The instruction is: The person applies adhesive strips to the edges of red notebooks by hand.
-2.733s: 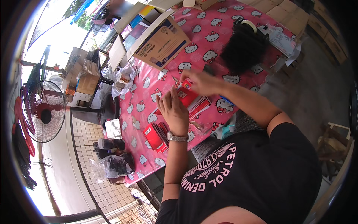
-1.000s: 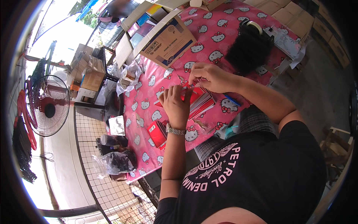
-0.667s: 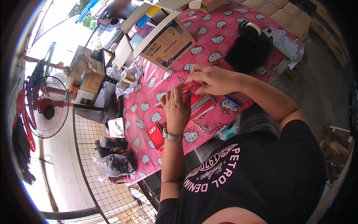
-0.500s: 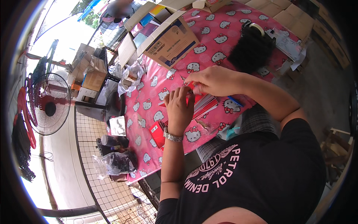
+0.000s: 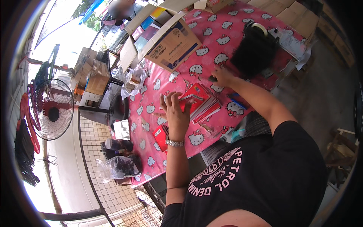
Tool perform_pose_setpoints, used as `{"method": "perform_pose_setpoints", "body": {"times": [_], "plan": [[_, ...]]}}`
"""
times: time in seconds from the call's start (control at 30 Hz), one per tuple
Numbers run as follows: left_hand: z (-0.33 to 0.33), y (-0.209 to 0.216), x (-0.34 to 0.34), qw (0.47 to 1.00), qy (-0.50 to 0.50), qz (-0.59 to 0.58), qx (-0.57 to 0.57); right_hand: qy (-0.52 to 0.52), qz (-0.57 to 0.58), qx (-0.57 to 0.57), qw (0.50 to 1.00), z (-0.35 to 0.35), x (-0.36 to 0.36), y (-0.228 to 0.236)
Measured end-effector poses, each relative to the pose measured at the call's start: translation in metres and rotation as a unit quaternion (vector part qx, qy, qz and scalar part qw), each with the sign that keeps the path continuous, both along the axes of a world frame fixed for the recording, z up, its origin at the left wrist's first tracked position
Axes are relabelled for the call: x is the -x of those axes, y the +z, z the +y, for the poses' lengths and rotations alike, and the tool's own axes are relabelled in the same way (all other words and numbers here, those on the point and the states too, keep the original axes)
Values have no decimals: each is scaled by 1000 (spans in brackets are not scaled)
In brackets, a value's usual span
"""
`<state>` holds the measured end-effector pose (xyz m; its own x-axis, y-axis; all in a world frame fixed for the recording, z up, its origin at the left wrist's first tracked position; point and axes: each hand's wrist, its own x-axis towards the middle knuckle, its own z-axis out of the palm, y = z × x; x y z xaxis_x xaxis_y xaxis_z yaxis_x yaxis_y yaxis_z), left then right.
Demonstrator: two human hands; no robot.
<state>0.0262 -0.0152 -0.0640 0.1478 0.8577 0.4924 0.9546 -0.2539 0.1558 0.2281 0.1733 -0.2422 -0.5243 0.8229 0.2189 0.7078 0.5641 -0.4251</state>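
A stack of red-covered booklets [image 5: 204,107] lies fanned on the pink patterned tablecloth. Beside its left edge, my left hand [image 5: 176,113] is raised with its fingers spread, holding nothing; it partly covers the stack's left end. My right hand [image 5: 224,76] is beyond the stack to the right, fingers curled down around a small dark thing too small to name. Under my left wrist, which wears a metal watch [image 5: 175,143], a second group of red booklets [image 5: 160,137] shows in part. Blue pens [image 5: 238,102] lie right of the stack.
An open cardboard box [image 5: 175,47] stands at the far side. At the far right are a black fuzzy bundle [image 5: 253,53] and a tape roll [image 5: 259,28]. A silvery packet [image 5: 121,129] and a plastic-wrapped dark bundle [image 5: 123,165] line the left edge, near a standing fan [image 5: 53,113].
My hands were together over the booklets. The right one has moved away to the right and is now low over the cloth; the left one has spread its fingers, uncovering more of the stack.
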Motion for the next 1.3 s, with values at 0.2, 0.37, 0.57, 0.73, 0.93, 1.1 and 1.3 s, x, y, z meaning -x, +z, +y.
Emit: {"method": "perform_pose_setpoints", "body": {"times": [0.2,0.37,0.57,0.73,0.93,1.1,1.3], "plan": [[10,1,-4,997,9,-71,-7,335,407,490,694,-33,-10,184],[19,2,-10,997,-34,-73,-10,317,278,436,795,-29,-21,199],[18,6,9,991,-37,-129,9,354,213,401,818,-19,-17,203],[12,2,26,988,-16,-153,20,325,263,471,777,-13,1,195],[11,-2,26,982,-7,-183,38,336,89,362,865,-11,8,211],[14,-1,34,962,-22,-259,88,312,277,508,754,-18,17,204],[15,-1,37,946,-47,-302,106,347,114,454,812,-6,35,205]]}}
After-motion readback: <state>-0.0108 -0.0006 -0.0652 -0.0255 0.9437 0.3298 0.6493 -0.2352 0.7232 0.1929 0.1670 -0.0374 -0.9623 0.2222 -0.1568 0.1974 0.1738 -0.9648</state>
